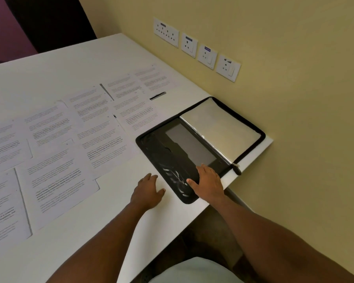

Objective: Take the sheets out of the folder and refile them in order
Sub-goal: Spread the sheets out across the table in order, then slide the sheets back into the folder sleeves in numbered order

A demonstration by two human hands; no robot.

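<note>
A black zip folder point(172, 160) lies open at the table's right corner, its right half filled with clear plastic sleeves point(221, 123). Several printed sheets point(57, 144) are spread flat across the table to its left, some overlapping. My right hand point(207, 183) rests flat on the folder's near left flap, fingers straight. On the bare tabletop just left of the folder lies my left hand point(148, 192), palm down, holding nothing. The nearest sheet ends a short way left of that hand.
The white table point(114, 225) ends close to the folder on the right, against a yellow wall with a row of power sockets point(196, 48). A dark chair back point(49, 19) stands beyond the far edge. The table's near edge runs diagonally past my arms.
</note>
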